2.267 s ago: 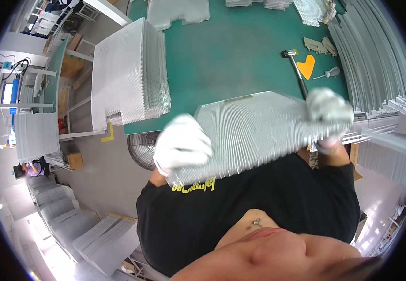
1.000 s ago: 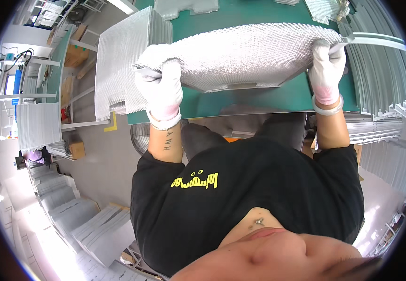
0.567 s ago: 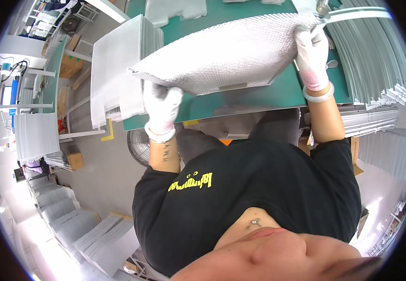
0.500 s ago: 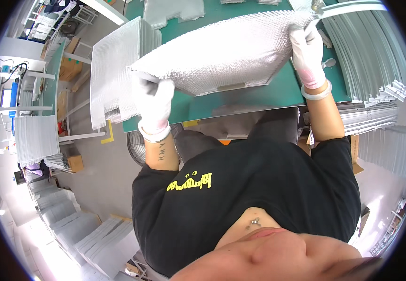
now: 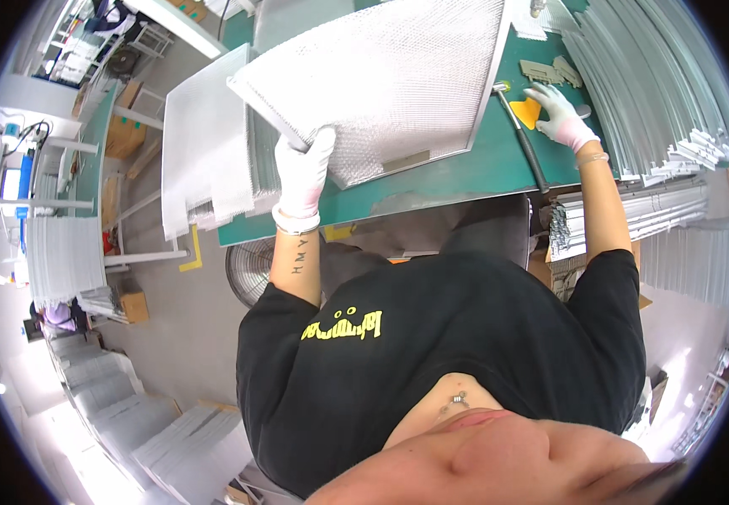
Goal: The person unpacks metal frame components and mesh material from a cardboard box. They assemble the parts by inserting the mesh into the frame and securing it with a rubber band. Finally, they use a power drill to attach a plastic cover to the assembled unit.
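Observation:
My left hand [image 5: 303, 171], in a white glove, grips the near left edge of a large metal mesh filter panel [image 5: 390, 76] and holds it tilted over the green table [image 5: 449, 177]. My right hand [image 5: 560, 114], also gloved, has come off the panel and rests on the table by an orange scraper [image 5: 529, 111] and the long handle of a mallet [image 5: 523, 139]. Whether its fingers close on anything I cannot tell.
A stack of mesh panels [image 5: 209, 151] lies at the table's left end. Long metal frame strips [image 5: 667, 101] are piled at the right. A floor fan [image 5: 248, 271] stands under the table edge. More panel stacks [image 5: 171, 446] sit on the floor at lower left.
My right hand has let go of the panel's right edge and dropped to the table by the orange scraper. The left hand alone now holds the panel, shifted along its near edge.

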A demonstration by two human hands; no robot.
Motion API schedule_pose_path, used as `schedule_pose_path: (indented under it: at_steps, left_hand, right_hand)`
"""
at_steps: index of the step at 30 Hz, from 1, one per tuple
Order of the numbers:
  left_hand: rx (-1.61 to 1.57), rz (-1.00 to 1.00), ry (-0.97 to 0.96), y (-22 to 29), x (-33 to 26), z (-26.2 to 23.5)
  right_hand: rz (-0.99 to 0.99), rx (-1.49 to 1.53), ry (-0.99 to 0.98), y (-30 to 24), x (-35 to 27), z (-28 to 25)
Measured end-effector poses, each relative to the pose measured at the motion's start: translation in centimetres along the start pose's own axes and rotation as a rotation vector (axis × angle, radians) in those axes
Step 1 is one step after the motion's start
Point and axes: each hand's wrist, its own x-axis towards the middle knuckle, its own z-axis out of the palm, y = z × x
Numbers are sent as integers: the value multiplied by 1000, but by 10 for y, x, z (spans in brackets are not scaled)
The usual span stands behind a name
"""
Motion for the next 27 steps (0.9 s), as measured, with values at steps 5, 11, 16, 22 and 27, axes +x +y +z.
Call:
schedule_pose_path:
  at_steps: [5,11,16,22,27]
  left_hand:
    - [50,-90,-19,-9,-12,-3]
    - [4,-146,-32,-29,-26,-6]
    - [2,-117,30,-25,-35,2]
    - [114,73,82,3,-77,3]
    - [1237,797,86,-13,-146,-15]
  right_hand:
    - [27,171,-169,19,26,-12]
    - [130,63,-259,31,39,-8]
    - [181,145,-184,16,29,-14]
    - [238,813,233,-48,-16,-7]
    - [332,1244,473,-176,-35,-6]
